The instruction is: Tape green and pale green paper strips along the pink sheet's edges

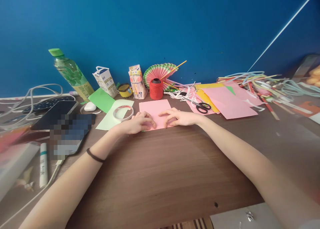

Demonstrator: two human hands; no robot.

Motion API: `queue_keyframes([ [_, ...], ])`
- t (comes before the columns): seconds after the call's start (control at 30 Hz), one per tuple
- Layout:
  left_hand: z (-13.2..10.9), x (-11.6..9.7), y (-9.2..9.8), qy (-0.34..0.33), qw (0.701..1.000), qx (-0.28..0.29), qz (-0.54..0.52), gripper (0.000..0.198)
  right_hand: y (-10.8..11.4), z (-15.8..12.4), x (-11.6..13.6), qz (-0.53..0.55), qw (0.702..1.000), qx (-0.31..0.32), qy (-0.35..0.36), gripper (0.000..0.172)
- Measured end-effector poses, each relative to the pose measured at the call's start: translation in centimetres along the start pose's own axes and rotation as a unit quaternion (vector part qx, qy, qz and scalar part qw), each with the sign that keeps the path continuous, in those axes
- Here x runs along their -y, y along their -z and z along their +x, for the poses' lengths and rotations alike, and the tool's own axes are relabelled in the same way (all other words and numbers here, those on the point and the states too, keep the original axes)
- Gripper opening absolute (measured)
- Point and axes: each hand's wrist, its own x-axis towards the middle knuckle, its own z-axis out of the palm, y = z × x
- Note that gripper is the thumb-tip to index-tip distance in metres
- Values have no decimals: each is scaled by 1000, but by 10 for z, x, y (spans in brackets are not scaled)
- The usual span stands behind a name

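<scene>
A pink sheet of paper [155,106] lies flat on the brown table in front of me. My left hand [140,123] rests on its left side, fingers apart and bent, fingertips on the paper. From the right, my right hand [178,117] touches the same sheet with spread fingers. Neither hand grips anything. A sliver of green shows under the sheet's lower left edge. Beside my left hand, a roll of tape [123,113] sits on a pale green sheet [106,123]. Black-handled scissors [203,107] lie to the right of my right hand, among paper scraps.
Along the blue wall stand a green-capped bottle [71,72], a carton [106,80], a decorated box [137,82], a red-wrapped container [156,89] and a paper fan [156,72]. Pink sheets [230,104] and strips lie right. A phone [75,134], cables and a marker [43,165] lie left.
</scene>
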Motion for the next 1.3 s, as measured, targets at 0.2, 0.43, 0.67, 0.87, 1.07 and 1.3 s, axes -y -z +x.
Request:
queue_keyframes([
  [0.2,0,0,1,-5,1000,2,14,21,0,0,0,7,1000,-6,0,18],
  [0.43,-1,7,3,-21,1000,11,2,22,0,-1,0,7,1000,-15,-2,15],
  [0.67,-2,18,4,-51,999,17,0,23,3,-3,-6,15,1000,4,12,18],
  [0.87,-1,18,5,-61,998,9,7,22,3,-3,-10,14,1000,4,13,20],
  [1.07,-3,17,8,-66,998,18,1,23,8,-6,-7,18,999,27,12,25],
  [1.3,-5,21,12,-84,996,40,-7,24,14,-11,-11,41,997,54,33,30],
])
